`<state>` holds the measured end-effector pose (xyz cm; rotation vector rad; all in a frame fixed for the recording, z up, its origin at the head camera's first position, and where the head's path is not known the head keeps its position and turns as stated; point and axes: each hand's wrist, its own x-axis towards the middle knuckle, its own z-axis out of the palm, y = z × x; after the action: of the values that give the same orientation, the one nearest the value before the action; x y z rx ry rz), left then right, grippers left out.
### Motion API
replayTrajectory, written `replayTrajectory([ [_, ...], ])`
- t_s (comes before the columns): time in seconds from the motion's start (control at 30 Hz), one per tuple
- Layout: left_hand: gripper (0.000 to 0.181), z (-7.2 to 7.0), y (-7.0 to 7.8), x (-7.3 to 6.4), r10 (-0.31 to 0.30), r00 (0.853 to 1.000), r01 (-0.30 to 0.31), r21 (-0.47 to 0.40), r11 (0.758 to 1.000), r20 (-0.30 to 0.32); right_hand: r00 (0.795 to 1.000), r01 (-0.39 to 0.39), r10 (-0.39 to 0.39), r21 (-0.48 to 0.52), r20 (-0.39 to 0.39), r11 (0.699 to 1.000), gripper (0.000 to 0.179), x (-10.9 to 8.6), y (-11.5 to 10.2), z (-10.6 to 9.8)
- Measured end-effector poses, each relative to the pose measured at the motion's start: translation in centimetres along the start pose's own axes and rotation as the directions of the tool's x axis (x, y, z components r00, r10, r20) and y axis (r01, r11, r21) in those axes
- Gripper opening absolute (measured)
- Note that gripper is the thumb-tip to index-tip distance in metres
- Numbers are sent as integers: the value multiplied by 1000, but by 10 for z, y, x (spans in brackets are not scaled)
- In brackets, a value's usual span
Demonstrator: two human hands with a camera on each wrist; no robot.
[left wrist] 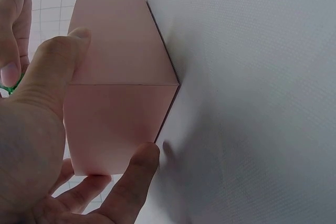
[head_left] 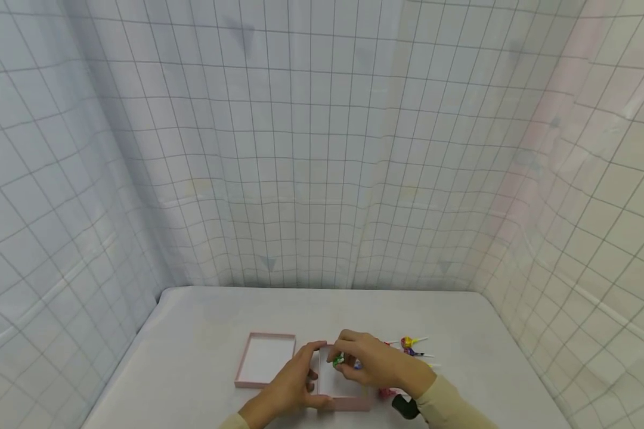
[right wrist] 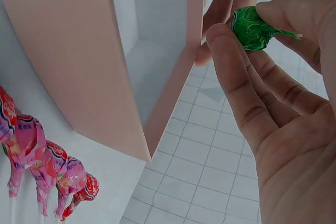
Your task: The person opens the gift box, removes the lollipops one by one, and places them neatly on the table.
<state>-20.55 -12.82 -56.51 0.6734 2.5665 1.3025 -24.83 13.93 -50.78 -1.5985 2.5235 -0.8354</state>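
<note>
An open pink box (head_left: pixel 351 404) with a white inside stands on the table. My left hand (head_left: pixel 295 378) steadies it by its left side, with the thumb on the near wall in the left wrist view and the fingers on the adjoining face. Over the box opening, my right hand (head_left: pixel 367 360) pinches a lollipop in a green wrapper (right wrist: pixel 252 29) between thumb and fingers. A twisted green end of the wrapper sticks out past the thumb. A small blue patch (head_left: pixel 358 364) shows by the right fingers; I cannot tell what it is.
A shallow pink lid (head_left: pixel 265 360) lies left of the box, white inside up. Right of the box lie several wrapped lollipops, among them a yellow-and-red one (head_left: pixel 406 342) and pink ones (right wrist: pixel 30 137). Gridded curtains (head_left: pixel 311 149) surround the white table (head_left: pixel 204 322).
</note>
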Motion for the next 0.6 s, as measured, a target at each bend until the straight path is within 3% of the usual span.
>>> replayTrajectory([
  [0.37,113,2,-2,2,-4,1000,4,-16,1000,-8,997,-48,49,25,-51,999,16,-15,6,-10],
  [0.6,114,1,0,2,-23,1000,23,-20,1000,-3,993,-68,66,-13,-94,998,15,-28,10,-17],
])
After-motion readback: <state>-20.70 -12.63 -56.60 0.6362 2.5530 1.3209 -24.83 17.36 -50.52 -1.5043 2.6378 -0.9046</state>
